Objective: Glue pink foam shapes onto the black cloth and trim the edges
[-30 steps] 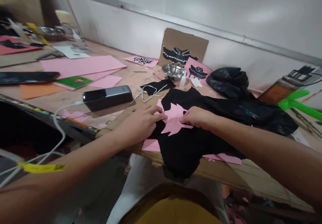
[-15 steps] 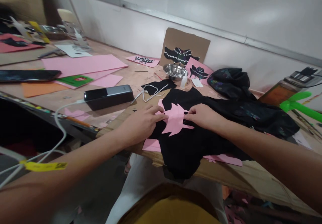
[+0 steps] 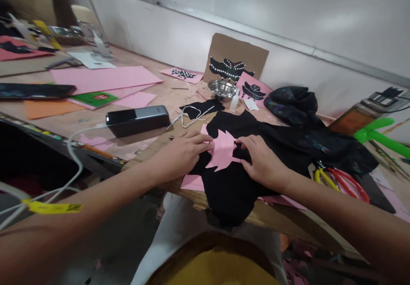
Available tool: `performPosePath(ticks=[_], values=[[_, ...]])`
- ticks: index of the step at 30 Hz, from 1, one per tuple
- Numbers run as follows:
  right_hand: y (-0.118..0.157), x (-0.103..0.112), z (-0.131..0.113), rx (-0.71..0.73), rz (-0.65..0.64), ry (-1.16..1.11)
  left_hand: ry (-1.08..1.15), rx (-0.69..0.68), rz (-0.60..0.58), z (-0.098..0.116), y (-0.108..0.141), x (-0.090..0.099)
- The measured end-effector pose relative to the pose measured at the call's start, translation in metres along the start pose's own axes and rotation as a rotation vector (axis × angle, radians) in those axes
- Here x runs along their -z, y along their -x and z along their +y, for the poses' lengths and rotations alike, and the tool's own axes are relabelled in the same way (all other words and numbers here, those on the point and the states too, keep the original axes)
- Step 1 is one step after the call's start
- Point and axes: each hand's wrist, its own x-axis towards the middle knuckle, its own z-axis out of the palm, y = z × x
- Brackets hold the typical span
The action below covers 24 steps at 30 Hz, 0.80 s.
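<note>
A pink paper cutout with jagged, pointed edges rests on a spread of black cloth. At its left edge my left hand has thumb and fingertips closed together on the paper, holding it against the cloth. My right hand is at the cutout's right side, thumb and forefinger apart, their tips touching its upper and lower points. Between those two fingers black cloth shows. More pink paper sticks out from under the cloth.
Red- and yellow-handled tools lie beside my right forearm. Behind the cloth are a metal bowl, a small glue bottle and white bead strings. A dark power bank with a white cable stands at left. Beaded black pieces lean by the wall.
My right thumb and forefinger have spread apart along the cutout's right edge. The cloth near my right forearm has shifted, uncovering the red and yellow handles. The cutout stays nearly in place.
</note>
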Motion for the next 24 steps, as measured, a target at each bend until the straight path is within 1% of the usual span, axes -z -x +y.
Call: performPosePath(ticks=[3,5,11,14,17,21,24], values=[[-0.005,-0.001,0.005,-0.169,0.014,-0.172,0.015,-0.011,0.002,0.0,0.0,-0.001],[-0.01,-0.002,0.006,-0.235,0.013,-0.256,0.027,-0.006,0.014,0.0,0.0,-0.002],[-0.024,-0.01,0.011,-0.176,-0.02,-0.305,0.016,-0.016,0.016,-0.001,0.0,-0.005],[-0.028,-0.012,0.014,-0.193,-0.017,-0.279,0.018,-0.009,0.0,-0.001,0.0,-0.004],[-0.03,-0.011,0.013,-0.196,-0.028,-0.229,0.023,-0.007,-0.011,-0.001,0.0,-0.004],[-0.032,-0.008,0.008,-0.157,-0.05,-0.146,0.042,-0.003,0.007,-0.002,0.0,-0.004],[-0.034,-0.003,0.004,-0.183,-0.072,-0.107,0.057,-0.003,0.009,-0.002,0.0,-0.005]])
